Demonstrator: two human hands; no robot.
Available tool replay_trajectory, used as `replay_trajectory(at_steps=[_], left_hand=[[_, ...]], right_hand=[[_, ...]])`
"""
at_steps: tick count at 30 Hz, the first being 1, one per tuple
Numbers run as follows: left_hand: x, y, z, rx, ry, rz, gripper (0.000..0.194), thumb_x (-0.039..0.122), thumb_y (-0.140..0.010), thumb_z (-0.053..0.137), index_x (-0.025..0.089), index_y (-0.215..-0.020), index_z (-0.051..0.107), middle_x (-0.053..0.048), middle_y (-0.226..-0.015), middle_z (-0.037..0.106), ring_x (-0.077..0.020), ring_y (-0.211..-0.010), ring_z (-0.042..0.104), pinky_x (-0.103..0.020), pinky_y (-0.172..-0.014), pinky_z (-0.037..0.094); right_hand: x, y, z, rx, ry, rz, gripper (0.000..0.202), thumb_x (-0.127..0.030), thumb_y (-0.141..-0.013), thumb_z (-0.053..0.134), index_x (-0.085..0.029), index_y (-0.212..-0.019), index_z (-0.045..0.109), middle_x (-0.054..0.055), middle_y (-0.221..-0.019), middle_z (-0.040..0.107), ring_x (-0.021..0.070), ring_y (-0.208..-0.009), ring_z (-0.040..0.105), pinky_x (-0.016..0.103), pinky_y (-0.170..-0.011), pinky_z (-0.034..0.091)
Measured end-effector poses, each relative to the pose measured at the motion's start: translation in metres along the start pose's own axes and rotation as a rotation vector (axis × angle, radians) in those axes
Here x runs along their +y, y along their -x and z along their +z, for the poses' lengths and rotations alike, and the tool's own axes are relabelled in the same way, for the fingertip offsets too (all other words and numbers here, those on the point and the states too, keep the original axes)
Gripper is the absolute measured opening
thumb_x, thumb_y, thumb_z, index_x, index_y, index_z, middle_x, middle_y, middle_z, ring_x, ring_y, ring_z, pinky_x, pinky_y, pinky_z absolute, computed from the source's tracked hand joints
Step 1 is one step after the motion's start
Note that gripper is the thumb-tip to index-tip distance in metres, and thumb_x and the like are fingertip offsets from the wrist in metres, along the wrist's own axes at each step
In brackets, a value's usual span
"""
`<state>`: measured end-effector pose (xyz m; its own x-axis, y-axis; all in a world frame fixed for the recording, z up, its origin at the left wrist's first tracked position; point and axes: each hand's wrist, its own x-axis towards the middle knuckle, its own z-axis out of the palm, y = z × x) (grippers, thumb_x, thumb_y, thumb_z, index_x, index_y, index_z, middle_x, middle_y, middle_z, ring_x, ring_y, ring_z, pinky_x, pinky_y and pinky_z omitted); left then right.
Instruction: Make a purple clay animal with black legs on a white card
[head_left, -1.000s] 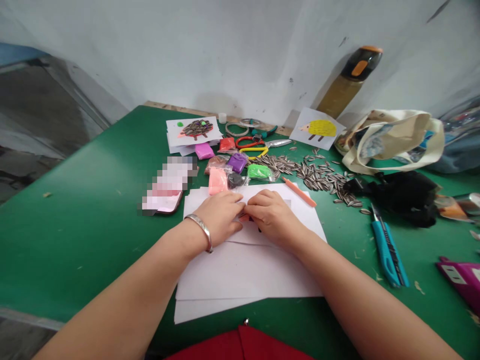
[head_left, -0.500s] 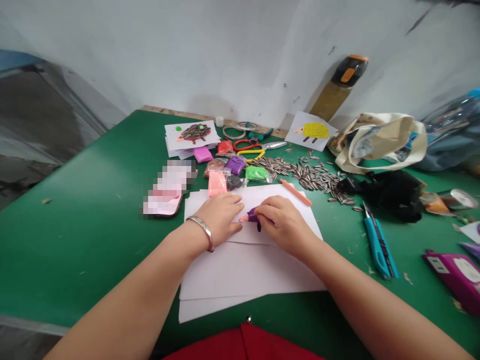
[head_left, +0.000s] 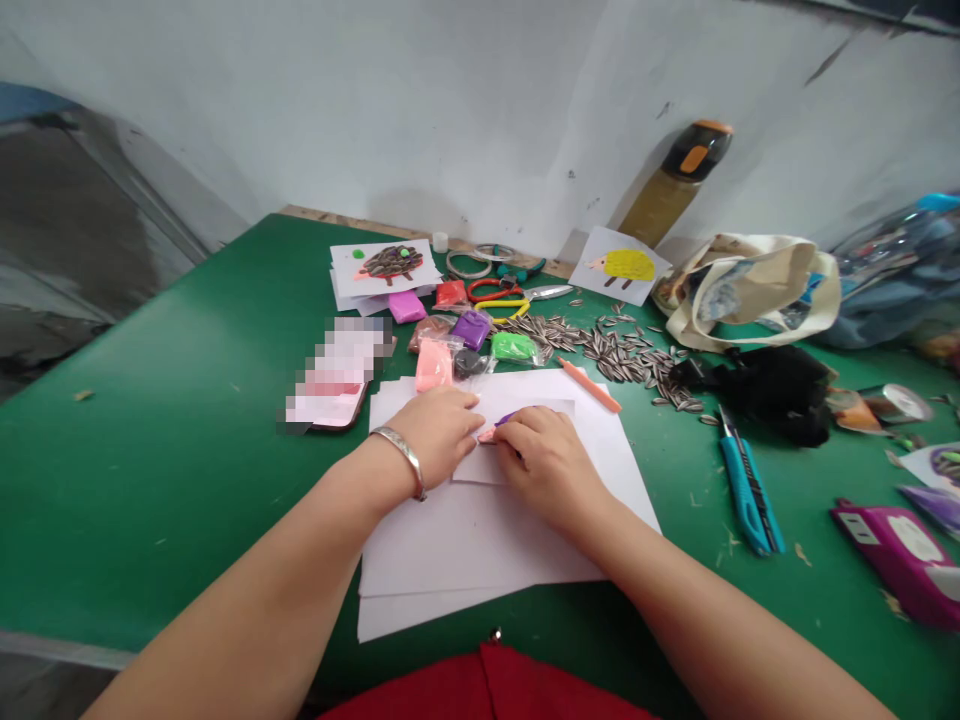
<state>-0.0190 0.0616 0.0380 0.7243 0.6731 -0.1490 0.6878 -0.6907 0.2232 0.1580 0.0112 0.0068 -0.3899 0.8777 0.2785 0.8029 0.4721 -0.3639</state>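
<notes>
My left hand [head_left: 437,436], a silver bangle at its wrist, lies flat with fingers stretched out on a small white card [head_left: 478,470]. That card rests on larger sheets of white paper [head_left: 450,555]. Beside it, my right hand [head_left: 551,460] bends its fingers down over a small pink and purple figure [head_left: 489,434] on the card. Only the figure's pink tip and a bit of purple show; the rest is under the hand. The right fingers are held together, and what is between them, if anything, is hidden. An orange marker [head_left: 589,384] lies on the sheets' far right corner.
Packets of coloured clay [head_left: 435,364], several scissors [head_left: 499,300] and a heap of sunflower seeds [head_left: 630,355] lie beyond the paper. A phone [head_left: 341,385] is at left. Rightward are a blue utility knife [head_left: 750,490], a black cloth item [head_left: 787,392] and a cream bag [head_left: 757,290].
My right hand has shifted slightly left and lowered over the figure, covering more of its purple part. My left hand stays in place on the card.
</notes>
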Motion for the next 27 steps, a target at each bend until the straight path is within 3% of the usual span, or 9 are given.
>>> replay_trajectory(at_steps=[20, 27], left_hand=[[0.002, 0.002, 0.002, 0.013, 0.007, -0.011, 0.013, 0.020, -0.086, 0.053, 0.016, -0.081, 0.064, -0.007, -0.091, 0.058, -0.0209, -0.087, 0.053, -0.034, -0.079, 0.042], [0.005, 0.004, -0.003, -0.029, 0.057, -0.035, 0.021, 0.021, -0.090, 0.048, 0.015, -0.087, 0.068, -0.008, -0.094, 0.059, -0.0228, -0.091, 0.056, -0.036, -0.082, 0.043]], right_hand=[[-0.003, 0.005, 0.004, 0.094, 0.177, -0.019, 0.019, -0.016, -0.089, 0.049, -0.019, -0.074, 0.060, 0.005, -0.076, 0.059, 0.0199, -0.076, 0.047, 0.035, -0.070, 0.028], [0.011, 0.004, -0.004, 0.093, -0.004, 0.043, 0.016, -0.016, -0.088, 0.050, -0.020, -0.080, 0.064, 0.005, -0.083, 0.062, 0.0198, -0.082, 0.052, 0.033, -0.069, 0.030]])
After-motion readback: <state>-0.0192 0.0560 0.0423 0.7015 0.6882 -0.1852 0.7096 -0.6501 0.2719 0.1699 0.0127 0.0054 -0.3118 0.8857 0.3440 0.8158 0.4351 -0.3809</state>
